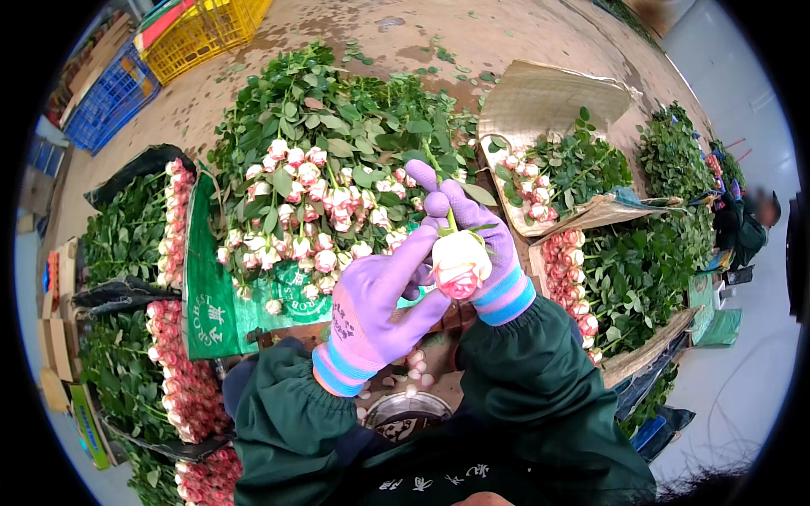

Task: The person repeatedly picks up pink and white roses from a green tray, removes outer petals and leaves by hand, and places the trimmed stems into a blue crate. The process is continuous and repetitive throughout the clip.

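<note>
My right hand [481,234], in a purple coated glove with a striped cuff, holds a rose [462,265] by its green stem just above the bloom in the picture. The bloom is white with pink petal edges and points toward me. My left hand [386,303], gloved alike, is at the bloom's left side with its fingers apart; whether a fingertip touches the petals I cannot tell. Beyond both hands lies a big heap of cut roses [326,260], their blooms toward me and leafy stems away, on a green printed sheet [215,303].
Bundled roses [183,373] stand in rows at the left, more roses [566,272] at the right. An open wrap [544,95] holds loose roses. Yellow [202,38] and blue crates [111,101] stand upper left. Fallen petals lie near a metal basin [408,405]. A person [747,221] sits far right.
</note>
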`<state>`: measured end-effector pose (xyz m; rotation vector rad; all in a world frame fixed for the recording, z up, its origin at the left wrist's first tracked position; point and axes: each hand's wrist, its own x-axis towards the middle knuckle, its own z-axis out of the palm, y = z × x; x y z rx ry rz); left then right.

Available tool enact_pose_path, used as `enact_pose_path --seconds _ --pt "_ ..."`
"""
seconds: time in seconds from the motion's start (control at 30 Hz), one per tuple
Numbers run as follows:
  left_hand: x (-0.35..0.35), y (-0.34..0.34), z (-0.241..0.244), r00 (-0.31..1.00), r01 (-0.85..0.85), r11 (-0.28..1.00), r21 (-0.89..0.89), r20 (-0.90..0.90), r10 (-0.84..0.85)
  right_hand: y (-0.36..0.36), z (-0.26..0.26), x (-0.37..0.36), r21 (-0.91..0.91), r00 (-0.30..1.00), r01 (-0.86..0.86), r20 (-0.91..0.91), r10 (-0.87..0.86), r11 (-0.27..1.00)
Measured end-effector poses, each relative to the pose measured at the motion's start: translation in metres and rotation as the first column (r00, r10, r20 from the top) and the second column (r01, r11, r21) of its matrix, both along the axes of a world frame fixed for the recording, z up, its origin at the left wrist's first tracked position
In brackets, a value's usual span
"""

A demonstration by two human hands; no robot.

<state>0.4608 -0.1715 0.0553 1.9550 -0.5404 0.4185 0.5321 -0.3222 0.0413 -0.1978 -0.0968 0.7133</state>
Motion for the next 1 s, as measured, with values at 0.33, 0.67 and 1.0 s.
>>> enact_pose_path --seconds 0.33,0.67,1.0 --pt "0.0 0.004 0.008 0.996 -0.051 0.996 0.072 0.081 0.045 0.005 -0.008 -0.01 -0.175 1.0 0.001 -0.019 -0.004 0.985" --pt "-0.001 -0.002 0.012 0.998 0.014 1.0 0.02 0.055 -0.015 0.003 0.022 -0.007 -0.399 0.988 0.056 0.155 0.007 0.915" --pt "0.0 0.0 0.001 0.997 -0.041 0.995 0.087 -0.066 0.047 -0.039 0.047 0.021 -0.682 0.74 0.597 0.671 0.037 0.422"
